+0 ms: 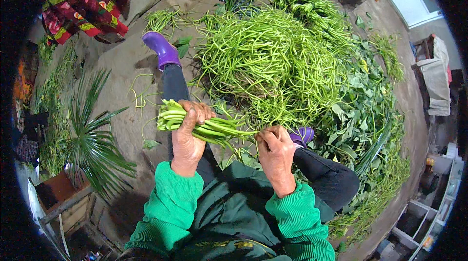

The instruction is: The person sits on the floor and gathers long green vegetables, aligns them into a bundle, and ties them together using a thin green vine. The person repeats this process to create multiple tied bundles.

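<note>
My left hand (190, 125) is closed around a bundle of green leaf stalks (215, 129), whose thick cut ends stick out at the left. At the bundle's thin right end, the fingers of my right hand (276, 144) pinch the tip of a stalk. Beyond both hands lies a large loose heap of green stalks (263, 56) on the floor. Stalks gathered in bunches (310, 8) lie behind it. Right of the heap, green leaves (365, 96) are piled.
A fan-shaped palm leaf (87, 133) lies at the left, above a wooden frame (69, 202). My legs in purple boots (161, 47) stretch either side of the hands. A patterned red cloth (87, 5) is at upper left. Loose stalks (140, 92) lie on the floor.
</note>
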Available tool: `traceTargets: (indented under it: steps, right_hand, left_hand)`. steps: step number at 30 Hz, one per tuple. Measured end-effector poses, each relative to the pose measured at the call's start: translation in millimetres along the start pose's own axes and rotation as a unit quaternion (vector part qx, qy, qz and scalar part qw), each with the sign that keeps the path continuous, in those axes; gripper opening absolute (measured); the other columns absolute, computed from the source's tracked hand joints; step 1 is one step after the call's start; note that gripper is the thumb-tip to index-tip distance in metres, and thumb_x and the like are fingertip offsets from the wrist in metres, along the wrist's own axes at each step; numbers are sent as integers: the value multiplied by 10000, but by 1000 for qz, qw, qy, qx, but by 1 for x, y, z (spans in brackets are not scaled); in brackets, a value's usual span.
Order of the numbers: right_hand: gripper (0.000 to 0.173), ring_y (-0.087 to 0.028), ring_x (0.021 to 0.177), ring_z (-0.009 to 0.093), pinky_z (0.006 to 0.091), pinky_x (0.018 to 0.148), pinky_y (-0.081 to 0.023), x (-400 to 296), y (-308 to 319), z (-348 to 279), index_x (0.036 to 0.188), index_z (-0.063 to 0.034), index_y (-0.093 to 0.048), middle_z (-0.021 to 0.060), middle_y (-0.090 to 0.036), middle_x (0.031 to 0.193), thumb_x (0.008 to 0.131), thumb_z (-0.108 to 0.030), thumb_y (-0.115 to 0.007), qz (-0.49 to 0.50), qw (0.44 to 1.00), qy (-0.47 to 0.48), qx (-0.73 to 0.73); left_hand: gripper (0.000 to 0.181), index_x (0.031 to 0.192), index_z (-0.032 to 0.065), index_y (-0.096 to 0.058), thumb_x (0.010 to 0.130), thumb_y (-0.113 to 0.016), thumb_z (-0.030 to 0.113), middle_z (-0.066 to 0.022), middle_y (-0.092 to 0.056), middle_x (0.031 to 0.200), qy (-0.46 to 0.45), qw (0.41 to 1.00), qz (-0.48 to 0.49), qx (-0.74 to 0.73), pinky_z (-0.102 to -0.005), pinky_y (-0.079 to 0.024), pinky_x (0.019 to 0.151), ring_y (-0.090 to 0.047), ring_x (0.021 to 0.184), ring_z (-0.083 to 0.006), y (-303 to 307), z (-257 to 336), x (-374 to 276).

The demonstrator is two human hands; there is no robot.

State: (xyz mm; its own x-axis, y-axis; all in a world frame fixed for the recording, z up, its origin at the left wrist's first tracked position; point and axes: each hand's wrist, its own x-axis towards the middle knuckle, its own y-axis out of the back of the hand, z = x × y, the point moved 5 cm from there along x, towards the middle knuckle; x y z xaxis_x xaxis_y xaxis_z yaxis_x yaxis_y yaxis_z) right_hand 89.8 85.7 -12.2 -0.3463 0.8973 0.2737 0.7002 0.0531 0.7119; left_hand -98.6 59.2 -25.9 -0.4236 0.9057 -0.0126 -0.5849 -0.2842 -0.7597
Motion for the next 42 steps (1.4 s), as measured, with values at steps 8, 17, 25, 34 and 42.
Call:
traceTargets:
  steps: [8, 17, 25, 34, 42]
  right_hand:
    - [83, -504, 511, 263, 356, 477, -407, -3, 23, -39, 722, -3, -565, 117, -504, 608, 698, -16, -644, 3, 991, -61, 121]
    - [39, -538, 598, 99, 227, 529, -417, 5, 41, -61, 781, 31, -620, 58, -586, 666, 766, -5, -616, -39, 874, -156, 459]
    - [126, -568, 612, 148, 264, 575, -480, 30, 67, -56, 839, 57, -578, 94, -598, 709, 820, -66, -599, 36, 733, -143, 664]
    - [109, -536, 690, 164, 274, 568, -451, 54, 100, -51, 918, -19, -583, 82, -579, 791, 845, -98, -565, 75, 658, -78, 746]
    - [86, -508, 734, 133, 249, 595, -451, 58, 191, -5, 895, -11, -569, 71, -559, 834, 861, -81, -534, 184, 621, 31, 761]
  left_hand:
    - [201, 845, 123, -432, 804, -622, 173, -11, -440, 685, -8, 996, -37, 83, -338, -371, 743, -418, 716, -161, -52, -7, -30]
    - [190, 848, 68, -471, 786, -644, 115, -67, -513, 809, 74, 993, -40, 83, -320, -417, 738, -497, 788, -179, -48, -25, -45]
    - [208, 867, 67, -481, 797, -643, 178, -58, -538, 798, 144, 982, -90, 82, -329, -430, 758, -523, 801, -177, -40, -31, -46]
    - [195, 845, 61, -485, 775, -663, 100, -53, -546, 791, 178, 968, -143, 101, -300, -437, 660, -526, 736, -151, -42, -31, -47]
    - [124, 844, 69, -487, 815, -602, 105, -35, -487, 709, 109, 991, -72, 16, -309, -418, 653, -474, 648, -159, -22, -25, -26]
